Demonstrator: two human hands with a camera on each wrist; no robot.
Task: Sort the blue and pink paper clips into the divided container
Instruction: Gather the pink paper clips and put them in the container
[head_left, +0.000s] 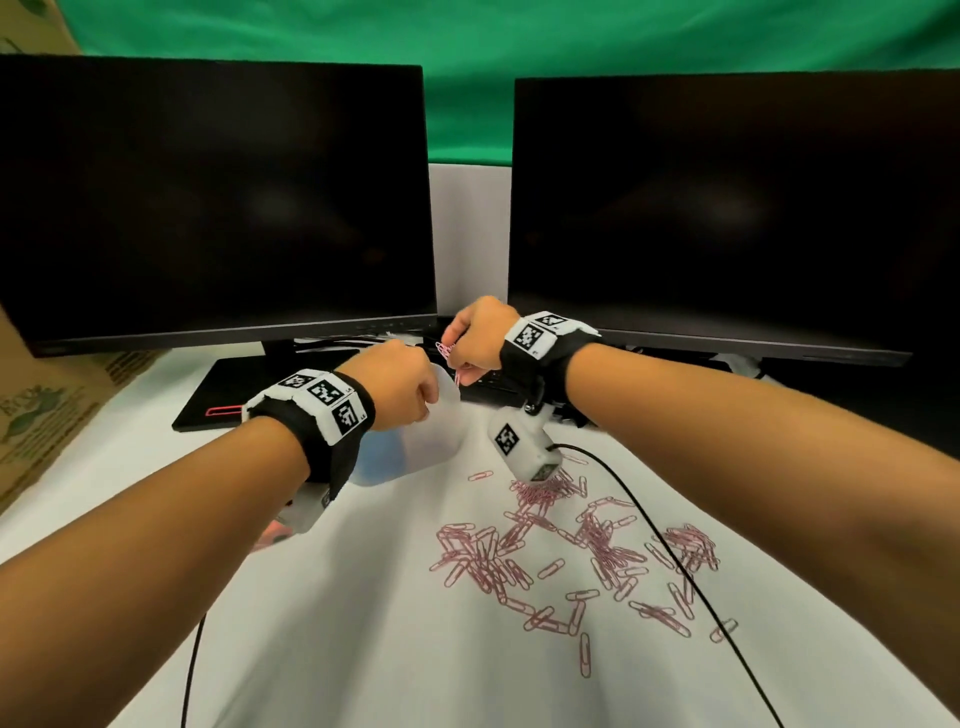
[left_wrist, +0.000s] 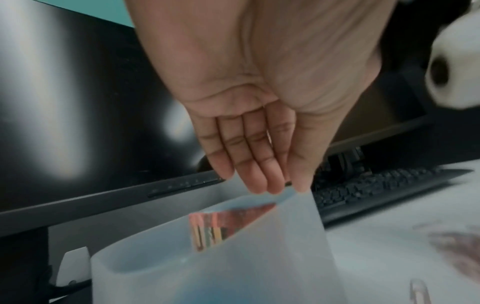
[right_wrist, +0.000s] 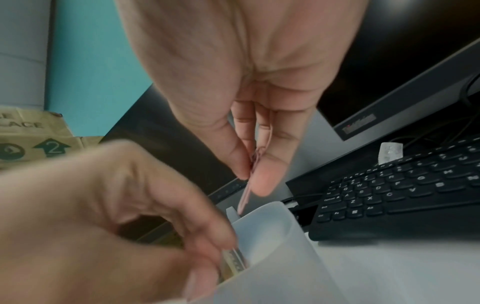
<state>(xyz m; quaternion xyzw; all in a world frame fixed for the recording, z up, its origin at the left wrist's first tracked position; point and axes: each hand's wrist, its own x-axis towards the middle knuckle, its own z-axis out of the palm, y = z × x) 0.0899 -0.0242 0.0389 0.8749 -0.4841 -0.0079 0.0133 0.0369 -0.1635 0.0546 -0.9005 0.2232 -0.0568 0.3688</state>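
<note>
Head view: we see the translucent white plastic divided container (head_left: 410, 441) on the white desk (head_left: 363, 623), just in front of the left black monitor (head_left: 213, 202). The left hand (head_left: 400, 384) sits over the container's rim; finger state unclear here. The right hand (head_left: 480, 338) hovers just above the container's far right corner, pinching a few pink wire paper clips (head_left: 445, 352). A loose scatter of pink paper clips (head_left: 561, 551) lies on the desk near the container's right side.

Left wrist view: we see the left hand (left_wrist: 259, 123) with straight, relaxed fingers (left_wrist: 262, 164), tips at the container (left_wrist: 233, 257) rim, holding nothing. Clips show inside one compartment; colour blurred.

Right wrist view: right hand (right_wrist: 249, 123) thumb and forefinger clamp pink clips (right_wrist: 246, 193) dangling right over the container (right_wrist: 272, 246) rim. A black keyboard (right_wrist: 402, 195) lies beside the container.
</note>
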